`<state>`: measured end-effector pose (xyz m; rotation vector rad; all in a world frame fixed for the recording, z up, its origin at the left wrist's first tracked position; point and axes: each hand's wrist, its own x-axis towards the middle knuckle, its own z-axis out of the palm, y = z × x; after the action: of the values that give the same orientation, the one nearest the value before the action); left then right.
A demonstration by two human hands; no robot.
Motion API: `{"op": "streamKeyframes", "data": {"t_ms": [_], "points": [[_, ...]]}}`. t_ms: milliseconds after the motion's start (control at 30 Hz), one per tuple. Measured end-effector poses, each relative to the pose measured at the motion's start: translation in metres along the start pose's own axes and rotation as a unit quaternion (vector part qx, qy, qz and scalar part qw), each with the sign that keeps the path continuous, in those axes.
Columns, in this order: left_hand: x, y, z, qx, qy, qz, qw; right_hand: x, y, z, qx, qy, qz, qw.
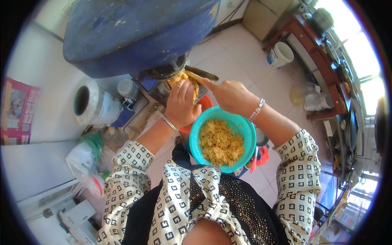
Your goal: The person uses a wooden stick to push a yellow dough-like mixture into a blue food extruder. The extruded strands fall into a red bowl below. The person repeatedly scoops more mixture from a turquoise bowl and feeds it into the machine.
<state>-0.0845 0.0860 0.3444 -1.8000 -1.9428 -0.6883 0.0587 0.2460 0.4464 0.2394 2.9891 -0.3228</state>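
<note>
My left hand point(181, 102) rests with outstretched fingers against a lumpy yellow dough-like mass point(178, 77) at the mouth of a blue machine point(139, 34). Its thumb stands apart from the fingers. Closed around the end of a wooden stick point(193, 76), my right hand point(230, 96) is just right of that mass; the stick points up and left toward it. Below both hands, a turquoise basin point(194, 153) holds crumbly yellow mixture point(220, 142). An orange-red basin point(207, 102) shows partly behind it. The machine's metal outlet point(167, 70) is partly covered by the mass.
A white drum point(98, 104) and a grey motor point(128, 89) stand at the left, near plastic bags point(83, 157). A white bucket point(280, 55) is on the tiled floor at the far right. Beyond it runs a red-brown counter point(312, 53) with pots. Clear plastic jugs point(316, 100) stand beside it.
</note>
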Motion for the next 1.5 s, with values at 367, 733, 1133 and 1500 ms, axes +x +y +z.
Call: {"op": "streamKeyframes", "data": {"t_ms": [367, 733, 1133, 1500], "points": [[0.003, 0.002, -0.008, -0.022, -0.023, 0.007, 0.999, -0.004, 0.004, -0.019, -0.033, 0.002, 0.017, 0.999], [-0.014, 0.015, -0.010, 0.020, -0.091, 0.008, 0.996, -0.026, -0.011, -0.022, -0.025, -0.011, -0.006, 1.000], [0.004, 0.008, -0.001, 0.004, -0.080, 0.010, 0.997, -0.003, -0.014, -0.015, -0.020, 0.011, -0.015, 1.000], [-0.001, 0.006, 0.004, 0.027, -0.064, 0.010, 0.998, -0.017, 0.008, -0.016, 0.009, 0.021, 0.040, 0.999]]}}
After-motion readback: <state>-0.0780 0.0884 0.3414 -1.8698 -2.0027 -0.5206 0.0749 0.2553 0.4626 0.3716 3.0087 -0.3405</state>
